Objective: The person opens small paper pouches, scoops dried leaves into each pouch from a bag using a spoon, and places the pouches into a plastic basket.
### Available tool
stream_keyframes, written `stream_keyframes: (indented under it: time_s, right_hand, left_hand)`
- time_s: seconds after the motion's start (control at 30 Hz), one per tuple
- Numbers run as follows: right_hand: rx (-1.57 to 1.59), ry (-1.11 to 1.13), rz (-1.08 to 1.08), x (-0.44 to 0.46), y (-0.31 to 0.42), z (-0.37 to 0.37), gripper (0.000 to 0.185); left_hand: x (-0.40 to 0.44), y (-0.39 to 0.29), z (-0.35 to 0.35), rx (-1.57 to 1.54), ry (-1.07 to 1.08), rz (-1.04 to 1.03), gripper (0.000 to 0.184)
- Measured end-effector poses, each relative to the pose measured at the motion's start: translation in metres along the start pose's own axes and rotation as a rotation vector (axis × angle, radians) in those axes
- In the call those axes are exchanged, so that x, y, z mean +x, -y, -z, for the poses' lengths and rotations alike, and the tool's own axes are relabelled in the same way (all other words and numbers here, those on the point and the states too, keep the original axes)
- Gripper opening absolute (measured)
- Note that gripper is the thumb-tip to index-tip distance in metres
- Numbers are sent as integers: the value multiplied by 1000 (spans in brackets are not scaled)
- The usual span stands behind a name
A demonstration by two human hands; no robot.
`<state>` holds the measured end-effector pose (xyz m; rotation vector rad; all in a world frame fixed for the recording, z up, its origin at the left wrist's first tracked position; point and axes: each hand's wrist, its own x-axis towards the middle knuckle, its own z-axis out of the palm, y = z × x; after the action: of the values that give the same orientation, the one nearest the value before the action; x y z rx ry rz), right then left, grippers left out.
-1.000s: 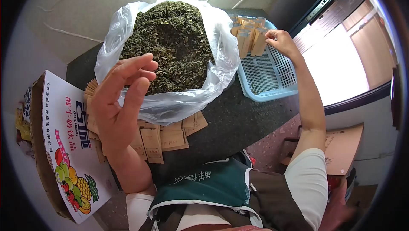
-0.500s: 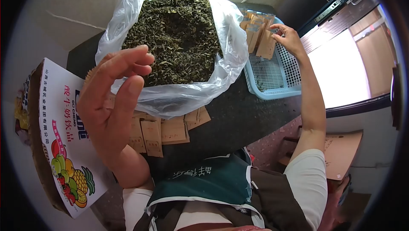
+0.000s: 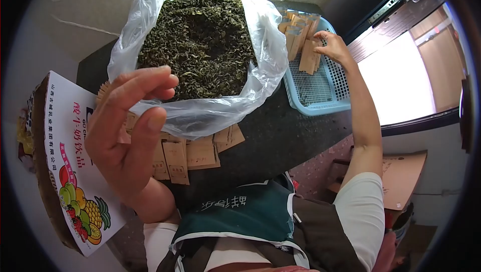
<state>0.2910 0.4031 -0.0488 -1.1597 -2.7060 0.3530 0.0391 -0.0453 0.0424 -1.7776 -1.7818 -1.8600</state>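
A clear plastic bag [image 3: 270, 66] full of dried green leaves [image 3: 200, 36] lies open on the dark table. My left hand [image 3: 128, 126] is raised in front of the bag's near left side, thumb and fingers apart, holding nothing. At the blue basket [image 3: 320, 106], my right hand [image 3: 331, 47] has its thumb and fingers apart beside a brown paper packet [image 3: 309, 56]. Several more packets [image 3: 294, 36] stand upright in the basket's far left part. Flat brown paper packets [image 3: 200, 152] are spread along the near edge of the bag, partly behind my left hand.
A white carton [image 3: 65, 116] with fruit pictures stands at the left. The dark tabletop [image 3: 265, 141] has its curved edge near my apron. A cardboard sheet [image 3: 403, 176] is at the lower right, beyond the table, and a bright window [image 3: 396, 76] is on the right.
My right hand's fingers have spread, and the packet beside them leans in the basket among the others. My left hand has shifted slightly left and stays raised. The view has tilted a little.
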Motion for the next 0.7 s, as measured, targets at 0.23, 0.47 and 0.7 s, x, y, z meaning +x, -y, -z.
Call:
stream_keyframes:
  time_s: [0.23,0.47,0.7]
  right_hand:
    - [15,176,-77,12,8,1,47]
    - [82,76,28,13,-8,-11,43]
    - [68,-313,208,26,-8,-12,38]
  left_hand:
    - [2,3,2,15,37,-22,32]
    - [2,2,0,12,32,-12,31]
    - [2,1,-5,29,15,6,29]
